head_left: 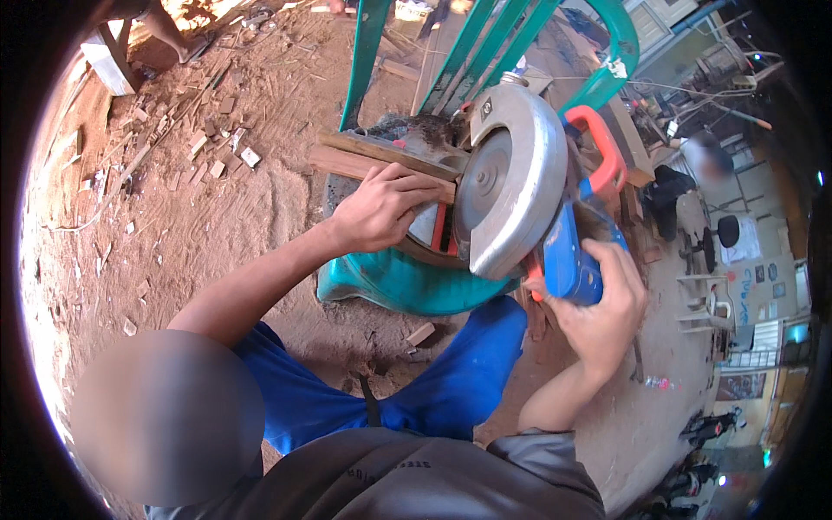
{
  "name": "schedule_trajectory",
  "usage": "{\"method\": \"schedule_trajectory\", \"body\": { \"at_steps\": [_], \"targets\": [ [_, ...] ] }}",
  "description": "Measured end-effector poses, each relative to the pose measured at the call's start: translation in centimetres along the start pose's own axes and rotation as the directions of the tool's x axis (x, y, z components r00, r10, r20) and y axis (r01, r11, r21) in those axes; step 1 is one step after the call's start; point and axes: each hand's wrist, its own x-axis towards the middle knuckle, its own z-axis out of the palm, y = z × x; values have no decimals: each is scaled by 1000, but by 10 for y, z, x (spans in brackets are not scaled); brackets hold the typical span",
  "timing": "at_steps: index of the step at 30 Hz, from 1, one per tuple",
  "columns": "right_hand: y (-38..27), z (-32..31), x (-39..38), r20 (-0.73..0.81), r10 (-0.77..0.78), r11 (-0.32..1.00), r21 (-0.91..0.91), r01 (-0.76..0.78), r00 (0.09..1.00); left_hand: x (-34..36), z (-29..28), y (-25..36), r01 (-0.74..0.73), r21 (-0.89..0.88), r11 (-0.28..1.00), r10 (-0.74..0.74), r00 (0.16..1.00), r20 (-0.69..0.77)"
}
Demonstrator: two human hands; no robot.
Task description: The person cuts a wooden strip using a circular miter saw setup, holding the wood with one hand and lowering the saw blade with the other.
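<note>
A flat reddish wooden plank is laid across the seat of a green plastic chair and pinned there by the left hand, fingers curled over its near edge, presumably so it is kept steady. A circular saw with a silver metal blade guard and blue body is gripped at its blue handle by the right hand, fingers closed tight. Wood offcuts are scattered over the sawdust-covered ground; the chair's back slats stand just beyond the guard
</note>
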Motion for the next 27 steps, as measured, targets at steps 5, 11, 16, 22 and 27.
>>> {"method": "schedule_trajectory", "body": {
  "at_steps": [5, 11, 16, 22, 27],
  "targets": [
    [8, -23, 37, -45, -62, 998, -16, 61, 997, -1, -2, 0, -36, 4, 999, 36, 999, 0],
    [24, -46, 96, -12, -22, 999, 49, 22, 1000, -5, 0, 2, -57, 26, 998, 57, 998, -7],
    [36, -45, 97, -198, -168, 986, -40, 164, 966, -5, 0, -1, -96, 25, 995, 96, 995, -17],
    [105, -23, 59, -510, -227, 945, 91, 314, 830, -3, -2, 0, -95, -17, 995, 92, 989, -118],
    [204, 83, -38, -410, 521, 748, 642, -169, 749, -2, -4, 6, 26, -80, 996, -38, 987, -156]
  ]
}}
